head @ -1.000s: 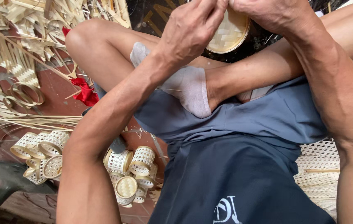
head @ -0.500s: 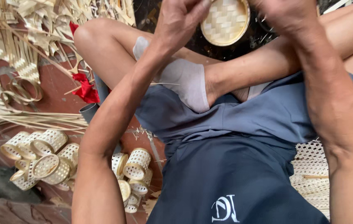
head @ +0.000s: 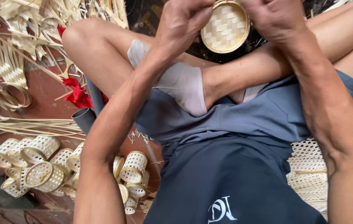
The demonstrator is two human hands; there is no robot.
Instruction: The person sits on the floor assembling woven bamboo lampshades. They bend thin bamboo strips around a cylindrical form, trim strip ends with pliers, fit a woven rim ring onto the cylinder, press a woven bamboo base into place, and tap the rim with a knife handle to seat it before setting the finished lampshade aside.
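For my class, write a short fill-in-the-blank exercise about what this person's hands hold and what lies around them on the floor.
1. Both hands, the left hand and the right hand, hold a small round woven ____ at its rim.
2. The red cloth lies on the floor beside the person's ____ knee.
3. The pile of woven cylinders lies under the ____ forearm.
4. The foot resting on the lap wears a pale ____.

Missing words: lid; left; left; sock
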